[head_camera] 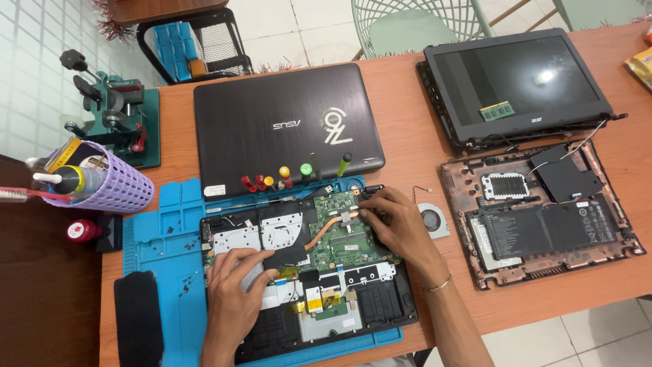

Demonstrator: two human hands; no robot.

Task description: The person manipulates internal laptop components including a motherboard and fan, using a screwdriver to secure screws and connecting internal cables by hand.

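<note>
Opened laptop base on blue repair mat, both hands inside it.

Left hand: laid flat, fingers loosely spread, on the silver panel left of the green motherboard; nothing gripped. Right hand: fingers curled, tips pressed at the board's upper right corner near the copper heat pipe; whether it pinches a small part cannot be told. The board lies between the hands, nearer the right, its long axis running left-right. Beyond the fingers: closed dark laptop, row of colour-capped screwdrivers. Right of the right hand: loose cooling fan, second stripped laptop chassis.
</note>
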